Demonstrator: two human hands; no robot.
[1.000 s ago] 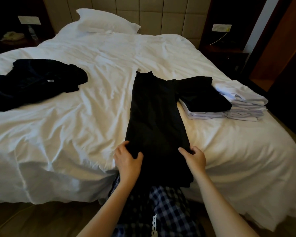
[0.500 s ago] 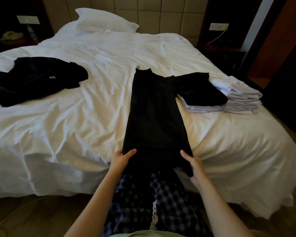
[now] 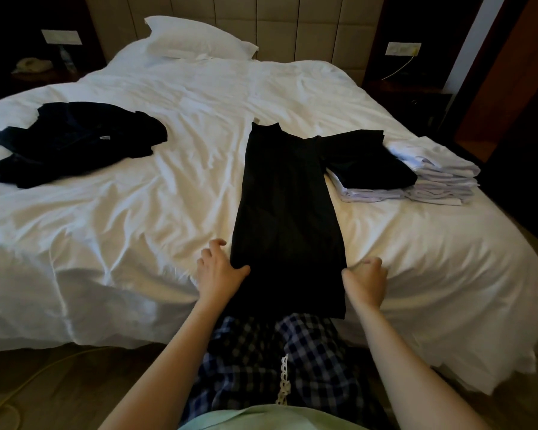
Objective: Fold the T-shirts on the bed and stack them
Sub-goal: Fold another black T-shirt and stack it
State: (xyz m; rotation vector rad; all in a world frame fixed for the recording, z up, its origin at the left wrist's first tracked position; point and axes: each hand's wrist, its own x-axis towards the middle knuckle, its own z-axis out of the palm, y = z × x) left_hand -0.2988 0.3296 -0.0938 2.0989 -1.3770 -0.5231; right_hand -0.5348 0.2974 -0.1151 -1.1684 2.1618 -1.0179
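I see the narrow-folded black T-shirt draped over the bed's near edge, my left grip thumb-pinching its left side, my right grip curled against its right side, though I cannot tell whether it holds.

Checked trousers, pale green top, bare forearms.
The check is navy and white; a white lace strip runs down the trousers' front.

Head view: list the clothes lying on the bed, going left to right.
crumpled dark clothes → black T-shirt folded into a long strip → small folded black T-shirt lying on white ones → stack of folded white T-shirts
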